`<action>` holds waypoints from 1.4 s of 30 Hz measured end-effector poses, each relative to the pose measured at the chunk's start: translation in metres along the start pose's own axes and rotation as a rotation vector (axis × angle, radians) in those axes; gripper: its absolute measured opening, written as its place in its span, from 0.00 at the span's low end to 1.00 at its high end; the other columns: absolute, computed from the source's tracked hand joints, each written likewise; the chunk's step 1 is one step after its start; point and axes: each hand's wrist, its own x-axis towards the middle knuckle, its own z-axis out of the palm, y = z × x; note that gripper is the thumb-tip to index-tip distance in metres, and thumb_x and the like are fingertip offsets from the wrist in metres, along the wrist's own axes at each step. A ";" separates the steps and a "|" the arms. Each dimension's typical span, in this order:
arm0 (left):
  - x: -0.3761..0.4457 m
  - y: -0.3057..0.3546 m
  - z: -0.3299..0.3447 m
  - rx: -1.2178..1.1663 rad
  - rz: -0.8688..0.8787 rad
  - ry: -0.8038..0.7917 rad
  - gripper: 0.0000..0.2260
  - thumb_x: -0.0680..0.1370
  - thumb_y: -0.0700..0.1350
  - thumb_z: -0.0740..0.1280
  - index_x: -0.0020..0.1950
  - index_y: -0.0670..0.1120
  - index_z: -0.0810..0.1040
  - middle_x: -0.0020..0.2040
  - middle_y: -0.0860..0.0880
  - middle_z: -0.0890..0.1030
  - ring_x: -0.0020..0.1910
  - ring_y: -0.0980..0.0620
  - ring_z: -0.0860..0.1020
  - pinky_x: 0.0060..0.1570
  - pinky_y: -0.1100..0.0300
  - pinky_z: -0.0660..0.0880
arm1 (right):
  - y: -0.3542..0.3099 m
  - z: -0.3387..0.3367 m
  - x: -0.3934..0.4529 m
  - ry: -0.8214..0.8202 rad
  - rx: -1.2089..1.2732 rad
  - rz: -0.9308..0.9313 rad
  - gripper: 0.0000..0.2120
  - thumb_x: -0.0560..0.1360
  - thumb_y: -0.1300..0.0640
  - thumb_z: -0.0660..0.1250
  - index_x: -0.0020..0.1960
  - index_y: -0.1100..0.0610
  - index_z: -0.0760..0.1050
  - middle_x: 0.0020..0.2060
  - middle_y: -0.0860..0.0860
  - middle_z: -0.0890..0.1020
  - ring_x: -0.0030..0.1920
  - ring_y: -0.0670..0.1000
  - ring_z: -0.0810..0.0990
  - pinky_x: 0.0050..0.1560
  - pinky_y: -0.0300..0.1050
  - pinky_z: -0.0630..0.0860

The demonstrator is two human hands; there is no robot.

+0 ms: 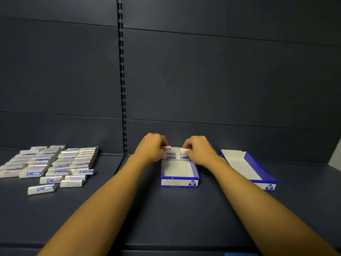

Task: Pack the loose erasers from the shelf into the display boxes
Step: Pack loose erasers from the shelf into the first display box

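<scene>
Both hands are at the far end of the middle display box, each curled around an eraser. The left hand pinches an eraser with a blue and red label at the box's back left corner, fingers bent over its top. The right hand pinches a second eraser, its white end showing between thumb and fingertips, just above the back right part of the box. Beneath the two hands, a few packed erasers already lie flat against the far wall of the box, side by side in two short columns with their blue labels facing up. The rest of the box floor, toward the person, is bare white card; the near wall is blue and white with a round "2B" mark. To the right, near but apart from the first box, a second display box of the same kind stands at a slant, and nothing shows inside it. Well apart to the left, the loose erasers lie in rough rows on the dark shelf, wrapped in shiny film, with a few strays nearest the person. Behind everything rises the dark back panel, crossed by a slotted upright strip.
</scene>
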 end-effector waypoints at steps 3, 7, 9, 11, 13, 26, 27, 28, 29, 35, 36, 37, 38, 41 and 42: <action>0.004 0.000 0.006 -0.036 0.013 0.015 0.07 0.79 0.38 0.67 0.53 0.47 0.83 0.52 0.49 0.84 0.49 0.50 0.80 0.48 0.54 0.81 | 0.010 0.008 0.009 0.023 0.064 -0.017 0.06 0.75 0.59 0.73 0.52 0.52 0.82 0.49 0.47 0.80 0.47 0.48 0.80 0.43 0.41 0.80; 0.010 0.005 0.012 -0.051 0.046 0.037 0.08 0.79 0.39 0.67 0.55 0.47 0.83 0.52 0.50 0.84 0.48 0.53 0.79 0.46 0.59 0.80 | 0.018 0.018 0.019 0.072 0.176 -0.021 0.05 0.76 0.58 0.73 0.50 0.50 0.82 0.46 0.44 0.78 0.46 0.46 0.79 0.38 0.34 0.73; 0.013 0.008 0.015 -0.057 0.063 0.051 0.08 0.79 0.39 0.68 0.56 0.47 0.83 0.52 0.50 0.83 0.48 0.54 0.79 0.44 0.63 0.77 | 0.020 0.021 0.022 0.094 0.200 -0.026 0.06 0.75 0.59 0.74 0.49 0.50 0.81 0.45 0.43 0.77 0.45 0.46 0.79 0.38 0.33 0.72; 0.015 0.009 0.018 -0.055 0.079 0.048 0.08 0.79 0.39 0.68 0.56 0.47 0.84 0.52 0.50 0.84 0.47 0.54 0.78 0.44 0.65 0.75 | 0.022 0.025 0.023 0.121 0.207 -0.033 0.06 0.75 0.60 0.74 0.49 0.51 0.82 0.44 0.44 0.77 0.44 0.45 0.78 0.39 0.32 0.71; 0.016 0.008 0.023 -0.054 0.090 0.028 0.09 0.79 0.39 0.68 0.56 0.47 0.84 0.53 0.50 0.84 0.47 0.54 0.79 0.43 0.66 0.74 | 0.025 0.030 0.023 0.143 0.219 -0.039 0.06 0.75 0.61 0.74 0.49 0.52 0.82 0.44 0.44 0.77 0.44 0.46 0.78 0.39 0.32 0.72; 0.018 0.004 0.045 0.070 0.102 -0.040 0.07 0.78 0.43 0.71 0.54 0.50 0.85 0.52 0.51 0.85 0.51 0.50 0.79 0.60 0.52 0.74 | 0.041 0.036 0.022 0.168 0.248 -0.011 0.05 0.76 0.58 0.73 0.51 0.54 0.82 0.46 0.46 0.79 0.46 0.45 0.78 0.37 0.33 0.70; 0.018 0.003 0.046 0.077 0.095 -0.050 0.07 0.78 0.43 0.71 0.54 0.50 0.85 0.52 0.51 0.85 0.51 0.49 0.79 0.61 0.52 0.74 | 0.040 0.036 0.022 0.166 0.249 -0.009 0.05 0.76 0.58 0.74 0.52 0.54 0.82 0.46 0.45 0.78 0.46 0.45 0.78 0.37 0.32 0.70; 0.018 0.003 0.047 0.082 0.087 -0.059 0.07 0.78 0.43 0.70 0.54 0.49 0.85 0.52 0.51 0.85 0.51 0.49 0.79 0.61 0.51 0.75 | 0.039 0.036 0.021 0.164 0.252 -0.008 0.06 0.75 0.57 0.74 0.52 0.54 0.82 0.46 0.45 0.78 0.46 0.44 0.78 0.36 0.32 0.69; 0.019 0.002 0.048 0.089 0.081 -0.067 0.08 0.78 0.42 0.70 0.55 0.49 0.85 0.52 0.50 0.85 0.51 0.48 0.80 0.62 0.51 0.75 | 0.038 0.036 0.021 0.163 0.255 -0.009 0.06 0.75 0.57 0.74 0.52 0.54 0.81 0.46 0.45 0.78 0.46 0.44 0.78 0.36 0.32 0.70; 0.020 0.001 0.053 0.114 0.062 -0.055 0.08 0.78 0.43 0.71 0.55 0.50 0.86 0.52 0.50 0.85 0.52 0.48 0.80 0.61 0.51 0.75 | 0.038 0.033 0.017 0.196 0.264 -0.053 0.06 0.75 0.61 0.74 0.51 0.56 0.83 0.45 0.47 0.80 0.43 0.43 0.77 0.39 0.34 0.73; 0.019 0.001 0.054 0.114 0.058 -0.052 0.08 0.78 0.43 0.71 0.56 0.49 0.86 0.53 0.50 0.85 0.52 0.48 0.80 0.61 0.51 0.76 | 0.038 0.032 0.016 0.203 0.268 -0.053 0.06 0.75 0.61 0.74 0.51 0.56 0.83 0.46 0.47 0.81 0.42 0.43 0.77 0.38 0.32 0.71; 0.019 0.002 0.054 0.118 0.057 -0.050 0.08 0.78 0.43 0.71 0.56 0.49 0.86 0.53 0.50 0.85 0.52 0.48 0.80 0.61 0.51 0.76 | 0.037 0.032 0.016 0.209 0.272 -0.052 0.06 0.75 0.61 0.74 0.51 0.56 0.83 0.46 0.48 0.81 0.42 0.42 0.77 0.38 0.31 0.70; 0.019 0.002 0.054 0.123 0.056 -0.048 0.08 0.78 0.43 0.71 0.56 0.50 0.86 0.53 0.50 0.85 0.52 0.49 0.80 0.61 0.51 0.76 | 0.037 0.031 0.016 0.212 0.275 -0.050 0.06 0.75 0.61 0.74 0.51 0.56 0.83 0.46 0.48 0.81 0.42 0.42 0.77 0.38 0.31 0.69; 0.019 0.003 0.055 0.127 0.047 -0.051 0.09 0.78 0.43 0.71 0.57 0.49 0.86 0.54 0.50 0.84 0.52 0.49 0.80 0.60 0.52 0.76 | 0.037 0.031 0.015 0.218 0.281 -0.046 0.06 0.74 0.61 0.74 0.51 0.56 0.83 0.46 0.48 0.81 0.42 0.43 0.78 0.38 0.31 0.70; 0.019 0.004 0.055 0.127 0.041 -0.052 0.09 0.78 0.43 0.72 0.57 0.49 0.86 0.54 0.50 0.84 0.52 0.49 0.80 0.60 0.52 0.76 | 0.037 0.030 0.014 0.223 0.285 -0.050 0.06 0.74 0.62 0.74 0.51 0.56 0.83 0.46 0.48 0.81 0.42 0.44 0.78 0.38 0.31 0.70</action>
